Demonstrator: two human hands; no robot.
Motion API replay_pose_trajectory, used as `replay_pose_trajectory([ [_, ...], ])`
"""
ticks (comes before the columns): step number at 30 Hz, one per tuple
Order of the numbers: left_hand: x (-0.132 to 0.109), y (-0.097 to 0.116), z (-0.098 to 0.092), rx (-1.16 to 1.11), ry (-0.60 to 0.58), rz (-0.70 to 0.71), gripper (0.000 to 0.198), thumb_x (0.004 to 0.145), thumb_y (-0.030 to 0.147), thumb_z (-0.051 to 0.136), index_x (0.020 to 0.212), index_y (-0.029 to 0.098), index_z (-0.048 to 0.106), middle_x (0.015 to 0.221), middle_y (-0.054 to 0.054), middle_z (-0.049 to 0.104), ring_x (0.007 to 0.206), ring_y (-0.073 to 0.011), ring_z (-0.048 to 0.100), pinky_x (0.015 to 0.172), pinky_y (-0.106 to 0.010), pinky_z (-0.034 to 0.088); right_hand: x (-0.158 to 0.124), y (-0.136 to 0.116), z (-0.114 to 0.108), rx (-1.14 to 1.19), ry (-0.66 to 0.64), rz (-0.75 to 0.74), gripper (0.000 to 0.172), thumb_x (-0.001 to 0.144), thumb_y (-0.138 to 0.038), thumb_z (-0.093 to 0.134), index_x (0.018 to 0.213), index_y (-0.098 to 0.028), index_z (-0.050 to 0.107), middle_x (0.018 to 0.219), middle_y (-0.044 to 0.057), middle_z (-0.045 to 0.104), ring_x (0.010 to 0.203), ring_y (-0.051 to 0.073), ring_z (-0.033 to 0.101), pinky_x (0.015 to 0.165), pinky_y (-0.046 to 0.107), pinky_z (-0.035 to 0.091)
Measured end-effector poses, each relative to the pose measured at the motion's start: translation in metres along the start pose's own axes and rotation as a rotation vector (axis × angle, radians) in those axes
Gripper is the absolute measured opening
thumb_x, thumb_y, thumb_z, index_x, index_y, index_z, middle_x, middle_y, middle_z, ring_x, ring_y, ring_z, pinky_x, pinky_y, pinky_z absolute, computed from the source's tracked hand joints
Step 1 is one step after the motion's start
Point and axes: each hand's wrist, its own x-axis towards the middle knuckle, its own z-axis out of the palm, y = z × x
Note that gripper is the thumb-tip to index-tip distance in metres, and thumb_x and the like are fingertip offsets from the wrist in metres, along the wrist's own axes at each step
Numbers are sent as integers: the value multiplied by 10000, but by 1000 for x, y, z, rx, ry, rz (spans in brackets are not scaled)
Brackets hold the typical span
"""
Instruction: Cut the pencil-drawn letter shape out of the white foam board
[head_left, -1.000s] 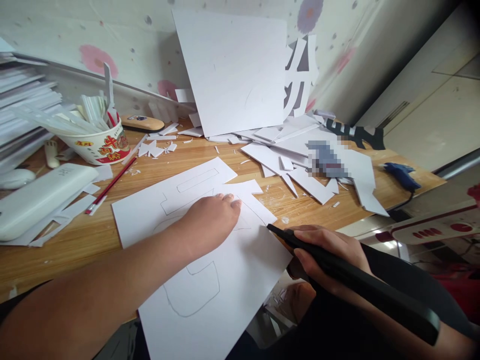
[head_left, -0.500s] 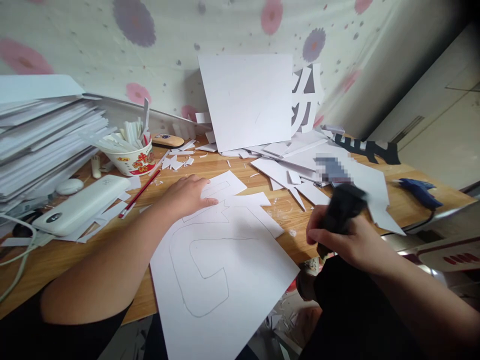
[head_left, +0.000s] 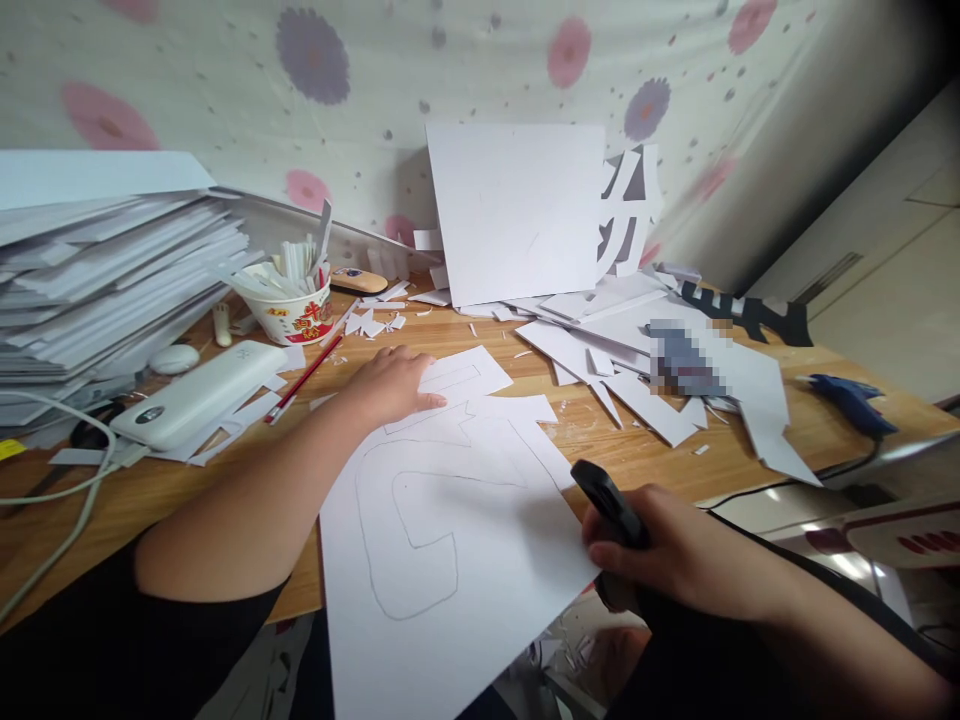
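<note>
A white foam board sheet [head_left: 427,650] with pencil outlines of curved and angular shapes lies across the table's front edge and sticks out over it. My left hand [head_left: 401,385] lies flat on its far left part, fingers stretched and thumb apart. Over the sheet's right edge, my right hand [head_left: 637,545] is wrapped round a black handheld tool [head_left: 611,500]. The tool's upper end points up and to the left; its lower end is hidden behind the hand and dark clothing. I cannot make out its working tip.
White offcuts [head_left: 600,340] and an upright white board [head_left: 517,215] are at the back. On the right lies a blue glue gun [head_left: 855,400]. A stack of sheets [head_left: 112,290], a paper tub of strips [head_left: 292,318], a white power bank [head_left: 199,395] and a red pencil [head_left: 304,380] occupy the left.
My right hand has come down and left with the black tool to the sheet's right edge. My left hand stays on the sheet. The view has shifted slightly.
</note>
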Motion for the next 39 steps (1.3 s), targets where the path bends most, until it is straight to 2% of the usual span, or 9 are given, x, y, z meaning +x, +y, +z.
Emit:
replay_pose_trajectory([
  [4, -2, 7, 3, -90, -31, 135, 776, 789, 605, 599, 1442, 203, 479, 1477, -152, 479, 1369, -345, 395, 1110, -434, 333, -11, -11, 24, 47, -22, -110, 112, 787, -185, 685, 890, -222, 712, 744, 0, 719, 643, 159, 656, 557, 224, 524],
  [7, -6, 12, 4, -147, -182, 306, 934, 722, 649, 666, 1522, 262, 377, 1645, -125, 227, 1500, -359, 176, 1186, -482, 199, -15, -16, 35, 126, -99, -178, 152, 812, -231, 693, 961, -208, 706, 794, 21, 724, 686, 157, 664, 602, 222, 537],
  [11, -12, 15, 2, -140, -310, 367, 1063, 658, 732, 691, 1558, 379, 249, 1680, -36, -6, 1520, -382, -78, 1184, -612, 43, -11, -11, 12, 328, -117, -169, 350, 892, -520, 617, 938, -182, 696, 865, 85, 719, 763, 206, 691, 641, 288, 572],
  [15, -15, 18, 1, -124, -310, 389, 1040, 689, 731, 672, 1561, 360, 244, 1676, -49, 28, 1523, -383, -47, 1166, -651, 53, 19, 2, -25, 444, 288, -301, 440, 902, -615, 568, 967, -206, 717, 797, 69, 707, 661, 179, 676, 533, 263, 547],
  [17, -15, 19, 3, -131, -301, 410, 1016, 706, 737, 652, 1559, 363, 247, 1677, -38, 37, 1522, -383, -59, 1159, -665, 29, 44, 6, -32, 468, 360, -388, 416, 879, -610, 609, 973, -220, 721, 845, 69, 721, 685, 192, 686, 572, 297, 571],
  [20, -13, 19, 9, -145, -284, 459, 990, 720, 765, 613, 1557, 395, 235, 1678, -1, 8, 1512, -384, -120, 1150, -672, -40, 81, 7, -28, 328, 340, -483, 273, 822, -487, 744, 876, -221, 720, 929, 68, 732, 840, 209, 696, 713, 327, 588],
  [25, -10, 19, 14, -138, -271, 491, 941, 702, 768, 637, 1521, 487, 268, 1678, 30, 5, 1505, -404, -136, 1125, -699, -63, 115, 5, -15, 260, 294, -621, 167, 825, -342, 766, 880, -200, 696, 878, 50, 729, 831, 185, 694, 757, 329, 575],
  [32, -8, 19, 16, -159, -269, 479, 948, 679, 753, 684, 1505, 517, 284, 1678, 35, 35, 1505, -421, -114, 1118, -708, -66, 120, 3, -19, 189, 239, -630, 60, 857, -242, 723, 894, -221, 680, 912, 47, 727, 857, 190, 693, 767, 335, 570],
  [39, -8, 18, 18, -164, -270, 486, 944, 680, 758, 681, 1503, 523, 283, 1681, 45, 11, 1503, -429, -120, 1119, -697, -87, 120, 7, -19, 134, 244, -645, 82, 860, -227, 716, 930, -254, 683, 928, 29, 731, 910, 199, 700, 814, 343, 573],
])
